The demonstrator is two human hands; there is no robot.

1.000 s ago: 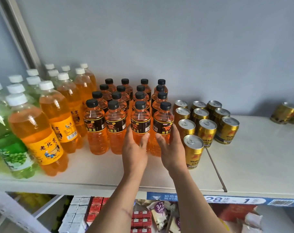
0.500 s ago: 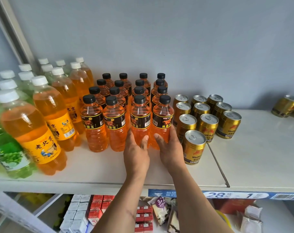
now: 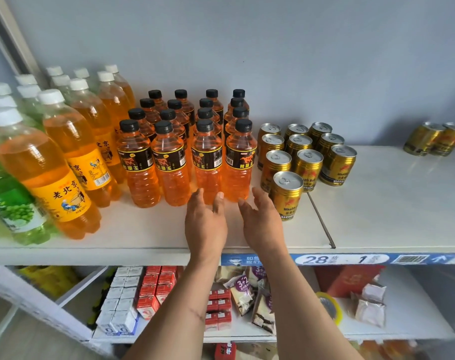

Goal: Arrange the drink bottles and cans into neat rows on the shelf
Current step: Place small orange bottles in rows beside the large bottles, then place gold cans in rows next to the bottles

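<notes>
Small orange bottles with black caps [image 3: 184, 141] stand in several rows at the middle of the white shelf [image 3: 377, 203]. Gold cans [image 3: 307, 157] stand in rows to their right, one gold can [image 3: 285, 194] out in front. My left hand [image 3: 205, 224] and my right hand [image 3: 262, 224] hover just in front of the two right-hand front bottles, fingers relaxed and holding nothing. Large orange bottles with white caps [image 3: 65, 152] and green bottles [image 3: 10, 203] stand at the left.
Two more gold cans [image 3: 434, 139] lie on their sides at the far right of the shelf. A seam [image 3: 321, 219] runs across the shelf right of the front can. A blue price strip [image 3: 338, 259] lines the front edge. Boxes and snack packs fill the lower shelf [image 3: 403, 320].
Both hands have let go of the two front orange bottles and drawn back toward the shelf's front edge. The camera has shifted, so the shelf sits lower in view.
</notes>
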